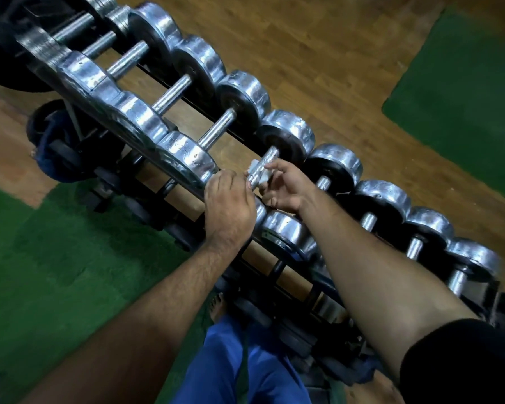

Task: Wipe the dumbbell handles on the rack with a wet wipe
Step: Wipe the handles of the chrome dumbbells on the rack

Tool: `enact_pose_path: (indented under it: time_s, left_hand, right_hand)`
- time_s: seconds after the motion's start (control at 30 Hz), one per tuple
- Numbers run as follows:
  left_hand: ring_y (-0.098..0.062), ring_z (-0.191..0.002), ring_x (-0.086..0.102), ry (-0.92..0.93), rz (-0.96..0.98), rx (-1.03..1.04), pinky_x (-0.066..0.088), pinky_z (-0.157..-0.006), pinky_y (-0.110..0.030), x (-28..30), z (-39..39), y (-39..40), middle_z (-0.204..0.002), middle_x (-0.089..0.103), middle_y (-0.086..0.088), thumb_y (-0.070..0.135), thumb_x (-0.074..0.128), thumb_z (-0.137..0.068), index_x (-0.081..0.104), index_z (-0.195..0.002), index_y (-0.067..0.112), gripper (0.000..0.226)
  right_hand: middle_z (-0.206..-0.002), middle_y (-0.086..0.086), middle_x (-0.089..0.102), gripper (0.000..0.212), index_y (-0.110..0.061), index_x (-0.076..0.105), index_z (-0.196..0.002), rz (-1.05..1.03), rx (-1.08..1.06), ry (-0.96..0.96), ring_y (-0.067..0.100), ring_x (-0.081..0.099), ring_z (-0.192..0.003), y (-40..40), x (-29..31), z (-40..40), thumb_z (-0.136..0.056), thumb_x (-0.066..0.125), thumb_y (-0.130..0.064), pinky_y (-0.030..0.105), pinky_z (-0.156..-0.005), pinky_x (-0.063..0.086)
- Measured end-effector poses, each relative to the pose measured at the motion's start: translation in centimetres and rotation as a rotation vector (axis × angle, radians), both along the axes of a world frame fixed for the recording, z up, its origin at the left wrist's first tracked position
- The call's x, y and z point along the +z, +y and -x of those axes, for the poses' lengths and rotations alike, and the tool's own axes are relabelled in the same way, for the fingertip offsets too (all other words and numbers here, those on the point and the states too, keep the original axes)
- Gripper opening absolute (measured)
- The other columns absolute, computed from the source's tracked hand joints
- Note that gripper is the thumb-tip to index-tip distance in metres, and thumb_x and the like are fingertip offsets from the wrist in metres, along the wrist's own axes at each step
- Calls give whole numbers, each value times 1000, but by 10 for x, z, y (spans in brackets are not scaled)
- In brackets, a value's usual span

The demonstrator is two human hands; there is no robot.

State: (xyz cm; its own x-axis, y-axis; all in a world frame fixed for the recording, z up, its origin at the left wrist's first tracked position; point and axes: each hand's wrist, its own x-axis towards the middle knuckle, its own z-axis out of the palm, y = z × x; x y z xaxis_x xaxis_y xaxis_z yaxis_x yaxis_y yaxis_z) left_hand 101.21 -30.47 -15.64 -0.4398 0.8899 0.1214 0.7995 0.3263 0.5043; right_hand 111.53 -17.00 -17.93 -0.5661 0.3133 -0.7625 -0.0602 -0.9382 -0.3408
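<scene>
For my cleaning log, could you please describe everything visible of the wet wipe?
The wet wipe is a small, crumpled, whitish sheet, looped under and around the knurled dumbbell handle on the rack's top row. The right hand pinches one end; the left hand covers the other, so its grip is unclear.

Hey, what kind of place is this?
Most likely a gym's free-weights area: a long rack holding a row of chrome dumbbells, more weight plates stored below, and green matting over a wooden floor.
</scene>
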Motion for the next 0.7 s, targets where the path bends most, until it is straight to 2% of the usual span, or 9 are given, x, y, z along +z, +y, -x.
enact_pose_path:
  time_s: [0.03, 0.1, 0.17, 0.27, 0.33, 0.4, 0.5, 0.63, 0.7]
  left_hand:
    - [-29, -107, 53, 5, -10, -3, 40, -103, -49, -1, 0, 0, -105, 59, -11, 21, 43, -96, 63, -107, 7, 27]
    - [-29, -107, 52, 8, -29, -2, 40, -103, -49, -1, 0, -2, -105, 59, -11, 21, 44, -96, 62, -103, 7, 24]
    - [-28, -106, 52, 12, -33, -8, 40, -103, -49, -1, 0, -2, -104, 59, -10, 21, 44, -96, 61, -102, 8, 23]
    - [-28, -104, 52, 22, -30, -8, 41, -101, -47, 0, 0, -2, -101, 58, -10, 22, 42, -96, 61, -101, 8, 24]
    - [-28, -102, 52, 26, -28, 3, 42, -99, -46, 0, -1, -2, -99, 58, -9, 23, 42, -96, 61, -99, 8, 24]
    - [-29, -101, 52, 28, -30, 17, 42, -98, -45, -1, -1, -1, -97, 58, -10, 22, 43, -96, 62, -98, 8, 23]
    - [-30, -99, 54, 43, -19, 20, 42, -96, -46, 0, -1, -1, -96, 59, -12, 21, 43, -96, 62, -97, 7, 23]
    - [-28, -99, 55, 45, 56, -3, 44, -97, -46, 10, -1, 0, -100, 60, -10, 24, 41, -98, 63, -101, 8, 27]
    - [-27, -101, 57, 47, 62, 6, 45, -97, -46, 20, -3, 0, -104, 61, -10, 23, 46, -97, 64, -105, 7, 25]
  right_hand:
    - [-69, 6, 63, 26, -4, 61, -91, 10, -23, -8, 10, 47, -49, 0, 3, -3, -74, 46, -16, 14, -40, 34]
    - [-73, 9, 55, 22, -6, 55, -88, 28, -74, -43, 11, 46, -51, 3, 10, -7, -70, 43, -10, 17, -40, 36]
    - [-69, 4, 47, 7, -12, 49, -79, -9, -95, -134, 6, 41, -45, 5, 12, -6, -85, 46, -9, 16, -35, 28]
    - [-49, -5, 39, 23, -13, 52, -82, -27, -216, -212, 0, 30, -35, 7, 10, 10, -101, 51, -25, 12, -30, 19]
    - [-48, -6, 39, 30, -11, 59, -90, -19, -293, -182, 0, 27, -32, 4, 7, 20, -103, 48, -35, 12, -29, 18]
    - [-54, -5, 36, 27, -13, 59, -96, -18, -238, -176, 0, 27, -33, -4, 3, 19, -103, 47, -36, 12, -29, 18]
    - [-61, -3, 31, 23, -14, 48, -81, -109, 36, -232, 1, 29, -35, -18, 11, 4, -103, 48, -22, 13, -32, 21]
    - [-52, -4, 44, 26, -17, 52, -74, -266, 199, -491, 2, 36, -35, -19, 36, -15, -99, 56, -22, 13, -34, 24]
    - [-59, -2, 51, 21, -17, 58, -79, -319, 220, -513, 5, 41, -44, -20, 47, -29, -99, 55, -22, 16, -40, 26]
